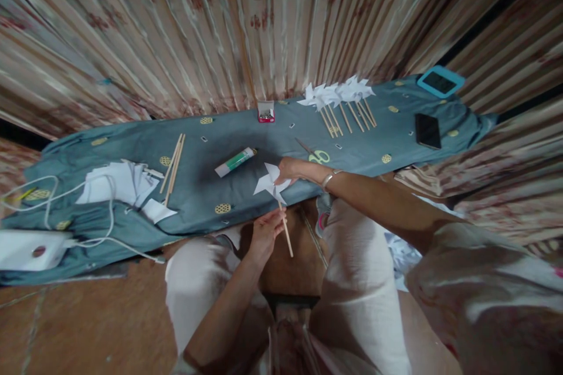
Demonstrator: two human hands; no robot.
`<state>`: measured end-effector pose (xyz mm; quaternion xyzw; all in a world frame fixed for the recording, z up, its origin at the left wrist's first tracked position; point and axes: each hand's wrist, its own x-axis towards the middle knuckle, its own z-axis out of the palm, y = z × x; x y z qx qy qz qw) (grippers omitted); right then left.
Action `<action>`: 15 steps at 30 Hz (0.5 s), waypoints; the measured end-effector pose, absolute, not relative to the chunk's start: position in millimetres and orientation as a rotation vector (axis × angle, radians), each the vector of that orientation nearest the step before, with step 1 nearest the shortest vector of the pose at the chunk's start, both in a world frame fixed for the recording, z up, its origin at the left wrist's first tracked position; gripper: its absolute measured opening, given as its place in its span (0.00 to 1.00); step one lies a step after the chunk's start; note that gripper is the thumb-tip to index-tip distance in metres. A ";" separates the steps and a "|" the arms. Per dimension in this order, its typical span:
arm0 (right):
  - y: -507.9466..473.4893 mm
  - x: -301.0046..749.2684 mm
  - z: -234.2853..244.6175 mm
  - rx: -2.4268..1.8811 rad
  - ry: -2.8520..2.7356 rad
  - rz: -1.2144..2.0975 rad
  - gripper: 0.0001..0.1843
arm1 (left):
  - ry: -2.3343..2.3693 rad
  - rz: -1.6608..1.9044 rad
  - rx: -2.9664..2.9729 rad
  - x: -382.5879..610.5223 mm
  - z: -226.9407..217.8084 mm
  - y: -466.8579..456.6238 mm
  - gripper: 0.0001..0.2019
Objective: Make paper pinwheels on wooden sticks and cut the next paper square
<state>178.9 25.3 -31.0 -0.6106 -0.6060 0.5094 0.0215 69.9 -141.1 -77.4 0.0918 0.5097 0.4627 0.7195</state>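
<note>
A white paper pinwheel [266,183] on a wooden stick [288,239] is in front of me at the near edge of the cloth. My left hand [265,233] is closed round the stick below the paper blades. My right hand [288,169] touches the right side of the pinwheel with bent fingers; the fingertips are partly hidden, so their grip is unclear. Behind the pinwheel lies a green and white glue tube [237,162]. Scissors [317,156] with yellow-green handles rest just beyond my right hand.
Several pinwheels [336,94] lie in a row at the back right. A small red box [266,112] sits at the back. Paper sheets [109,183], loose sticks [174,165], cables and a white device [35,249] are on the left. A phone [427,130] and blue-framed screen [440,81] lie right.
</note>
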 end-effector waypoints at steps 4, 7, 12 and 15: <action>25.6 173.5 -27.1 -2.120 -1.939 1.628 0.17 | 1.129 1.014 0.213 69.5 -76.8 -140.4 0.23; 23.5 170.3 -21.9 -2.181 -1.941 1.681 0.20 | 1.138 1.012 0.226 69.2 -77.6 -139.7 0.24; 19.9 169.8 -17.2 -2.201 -1.922 1.712 0.20 | 1.150 1.020 0.257 68.8 -80.7 -138.4 0.20; 20.3 169.3 -17.5 -2.203 -1.916 1.699 0.20 | 1.157 1.027 0.268 69.2 -82.1 -137.9 0.20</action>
